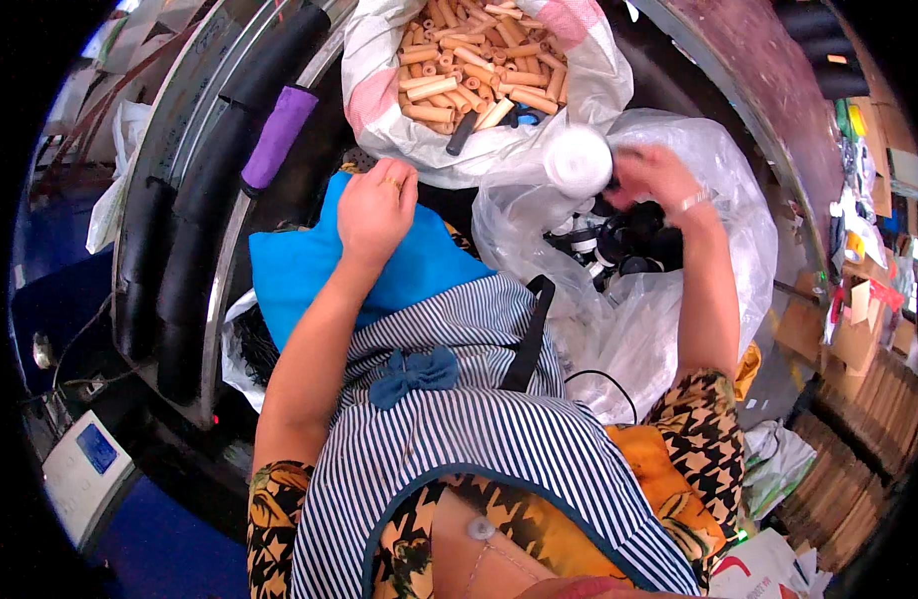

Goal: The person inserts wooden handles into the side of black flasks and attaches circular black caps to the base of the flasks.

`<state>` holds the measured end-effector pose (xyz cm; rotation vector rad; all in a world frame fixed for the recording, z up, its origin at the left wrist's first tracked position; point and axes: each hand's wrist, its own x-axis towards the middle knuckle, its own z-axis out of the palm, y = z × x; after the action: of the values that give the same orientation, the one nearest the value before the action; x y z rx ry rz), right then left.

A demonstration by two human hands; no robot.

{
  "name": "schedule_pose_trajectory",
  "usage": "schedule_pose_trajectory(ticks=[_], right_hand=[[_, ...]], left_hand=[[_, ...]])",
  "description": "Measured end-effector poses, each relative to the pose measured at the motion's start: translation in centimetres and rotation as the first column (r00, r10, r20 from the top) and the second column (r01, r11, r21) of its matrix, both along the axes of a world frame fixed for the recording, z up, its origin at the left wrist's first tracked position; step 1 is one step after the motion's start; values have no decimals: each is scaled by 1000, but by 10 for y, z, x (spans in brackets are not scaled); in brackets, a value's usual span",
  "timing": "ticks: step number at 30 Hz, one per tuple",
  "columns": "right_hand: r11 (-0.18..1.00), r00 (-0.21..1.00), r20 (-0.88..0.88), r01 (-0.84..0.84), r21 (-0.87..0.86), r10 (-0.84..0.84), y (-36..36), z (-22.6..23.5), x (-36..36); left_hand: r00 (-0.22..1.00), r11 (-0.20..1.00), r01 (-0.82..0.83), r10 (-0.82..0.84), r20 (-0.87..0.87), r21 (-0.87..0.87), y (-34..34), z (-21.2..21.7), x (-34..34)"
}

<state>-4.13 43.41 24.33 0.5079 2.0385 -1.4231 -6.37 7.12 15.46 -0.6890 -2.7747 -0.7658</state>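
My left hand hovers over a bright blue cloth on my lap, its fingers curled closed; whatever lies inside them is hidden. Blurred by motion, my right hand is above a clear plastic bag of black and white round parts. Its fingertips come close to a white round object, also smeared, and I cannot tell whether they grip it. Beyond the hands, a white woven sack holds many short tan tubes. A dark-handled tool lies at the sack's near edge.
At left runs a metal frame with black padded rollers and a purple wrapped sleeve. A pale device with a blue screen sits at lower left. Stacked cardboard and open boxes stand at right.
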Motion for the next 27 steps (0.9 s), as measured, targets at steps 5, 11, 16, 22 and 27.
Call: schedule_pose_trajectory(ticks=[5,11,16,22,27], right_hand=[[954,897,-356,188,-232,-263,-40,-6,-65],[992,952,304,-7,123,-31,10,-125,22],[561,482,374,817,135,-792,61,-275,94],[163,237,481,968,-193,-844,61,-310,67],[158,217,386,971,-179,-897,65,-334,62]], left_hand=[[1000,1000,-1,1,-5,9,-2,1,2],[999,999,-30,31,-27,42,-4,1,0],[1000,1000,-23,23,-15,2,-2,1,-2],[999,999,-44,44,1,-13,-2,6,-3],[1000,1000,-18,18,21,9,2,7,-4]])
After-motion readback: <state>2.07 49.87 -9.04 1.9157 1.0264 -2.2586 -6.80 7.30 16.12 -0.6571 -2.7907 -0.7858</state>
